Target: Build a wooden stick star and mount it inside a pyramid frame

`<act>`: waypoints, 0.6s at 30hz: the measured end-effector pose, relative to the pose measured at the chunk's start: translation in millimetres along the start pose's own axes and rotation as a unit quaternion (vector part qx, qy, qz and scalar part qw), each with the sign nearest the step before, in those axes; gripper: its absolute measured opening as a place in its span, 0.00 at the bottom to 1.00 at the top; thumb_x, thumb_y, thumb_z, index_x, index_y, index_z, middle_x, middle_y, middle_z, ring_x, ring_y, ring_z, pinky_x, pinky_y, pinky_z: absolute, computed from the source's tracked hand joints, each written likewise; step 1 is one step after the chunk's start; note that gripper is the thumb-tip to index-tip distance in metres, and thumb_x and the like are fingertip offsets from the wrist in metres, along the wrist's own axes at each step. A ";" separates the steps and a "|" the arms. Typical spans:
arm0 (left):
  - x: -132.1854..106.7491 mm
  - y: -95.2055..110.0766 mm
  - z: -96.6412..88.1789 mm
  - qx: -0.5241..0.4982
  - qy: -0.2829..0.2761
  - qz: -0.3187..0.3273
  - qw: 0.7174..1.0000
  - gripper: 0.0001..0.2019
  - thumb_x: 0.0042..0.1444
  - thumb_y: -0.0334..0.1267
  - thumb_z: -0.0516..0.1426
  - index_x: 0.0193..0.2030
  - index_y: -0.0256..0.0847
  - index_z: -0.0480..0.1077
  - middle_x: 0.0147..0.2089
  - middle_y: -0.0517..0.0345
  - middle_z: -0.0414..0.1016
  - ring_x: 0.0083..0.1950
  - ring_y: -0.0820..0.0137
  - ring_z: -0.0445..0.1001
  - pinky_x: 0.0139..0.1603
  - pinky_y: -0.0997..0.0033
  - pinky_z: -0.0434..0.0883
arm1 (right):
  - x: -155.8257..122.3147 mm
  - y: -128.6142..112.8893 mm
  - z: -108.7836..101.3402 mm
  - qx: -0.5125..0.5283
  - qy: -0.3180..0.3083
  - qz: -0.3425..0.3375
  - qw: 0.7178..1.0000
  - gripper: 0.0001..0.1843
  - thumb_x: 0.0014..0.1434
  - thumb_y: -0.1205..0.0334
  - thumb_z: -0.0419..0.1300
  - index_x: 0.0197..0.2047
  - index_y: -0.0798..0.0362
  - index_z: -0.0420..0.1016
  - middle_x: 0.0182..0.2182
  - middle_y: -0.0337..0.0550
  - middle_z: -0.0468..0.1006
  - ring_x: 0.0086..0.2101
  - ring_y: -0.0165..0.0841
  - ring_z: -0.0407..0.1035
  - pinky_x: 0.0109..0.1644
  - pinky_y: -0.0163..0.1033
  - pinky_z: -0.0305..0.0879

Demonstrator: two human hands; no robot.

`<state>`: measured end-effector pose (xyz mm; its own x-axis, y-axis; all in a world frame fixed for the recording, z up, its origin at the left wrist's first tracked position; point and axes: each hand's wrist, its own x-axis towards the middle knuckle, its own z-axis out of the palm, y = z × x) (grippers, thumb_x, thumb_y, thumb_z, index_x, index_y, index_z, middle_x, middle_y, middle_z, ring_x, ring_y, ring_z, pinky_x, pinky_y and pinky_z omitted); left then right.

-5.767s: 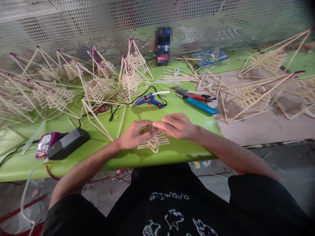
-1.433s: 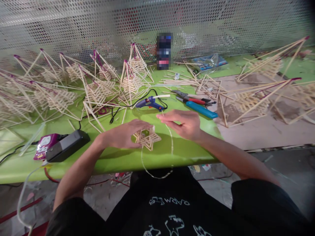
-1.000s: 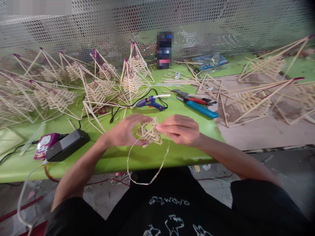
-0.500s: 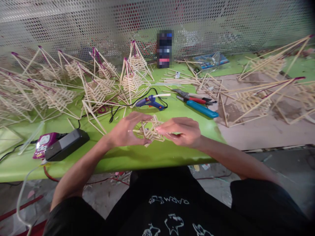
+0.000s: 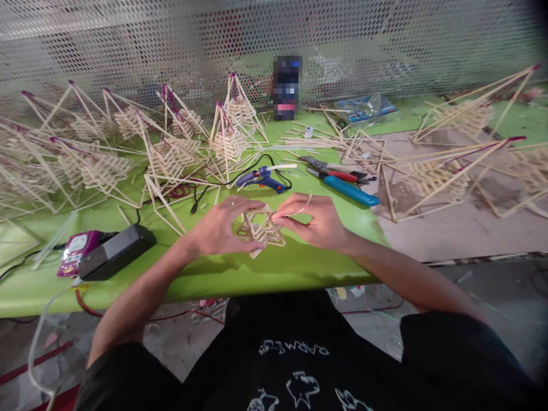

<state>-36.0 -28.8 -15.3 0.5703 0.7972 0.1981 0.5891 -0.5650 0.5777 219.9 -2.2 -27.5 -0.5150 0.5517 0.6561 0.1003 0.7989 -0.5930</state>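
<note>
The person wears a loose black T-shirt (image 5: 274, 366) that fills the lower middle of the frame. Its short sleeves are the same plain black and cut wide: the left sleeve (image 5: 128, 377) spreads across the lower left, the right sleeve (image 5: 460, 365) across the lower right. Below the sleeve edges the forearms are bare, as are the left hand (image 5: 214, 231) and the right hand (image 5: 325, 225). Across the shirt runs white lettering (image 5: 319, 349), hard to read, beside a small white outline figure (image 5: 273, 347). Beneath these, three larger white line drawings (image 5: 302, 390) show, the outer two cut by the bottom edge.
</note>
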 end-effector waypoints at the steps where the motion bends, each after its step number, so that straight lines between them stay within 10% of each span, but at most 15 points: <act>1: 0.0 -0.3 0.2 0.003 -0.001 0.001 1.000 0.40 0.49 0.57 0.69 0.66 0.45 0.68 0.59 0.47 0.77 0.60 0.53 0.75 0.63 0.46 0.73 | 0.0 0.1 -0.1 -0.008 -0.006 0.000 1.000 0.05 0.63 0.66 0.67 0.42 0.51 0.82 0.36 0.42 0.83 0.36 0.30 0.78 0.42 0.37 0.73; 18: 1.2 6.0 8.2 0.039 0.004 -0.016 0.999 0.31 0.51 0.52 0.67 0.58 0.40 0.69 0.54 0.48 0.77 0.54 0.57 0.78 0.56 0.53 0.76 | -1.5 4.5 1.2 -0.068 -0.075 0.060 0.993 0.04 0.63 0.63 0.67 0.41 0.50 0.84 0.35 0.40 0.84 0.33 0.29 0.76 0.40 0.37 0.70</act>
<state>-27.1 -33.0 -18.1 0.5460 0.8168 0.1865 0.6505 -0.5535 0.5201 220.0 0.3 -31.8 -0.6118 0.6119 0.5013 0.2773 0.7594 -0.5885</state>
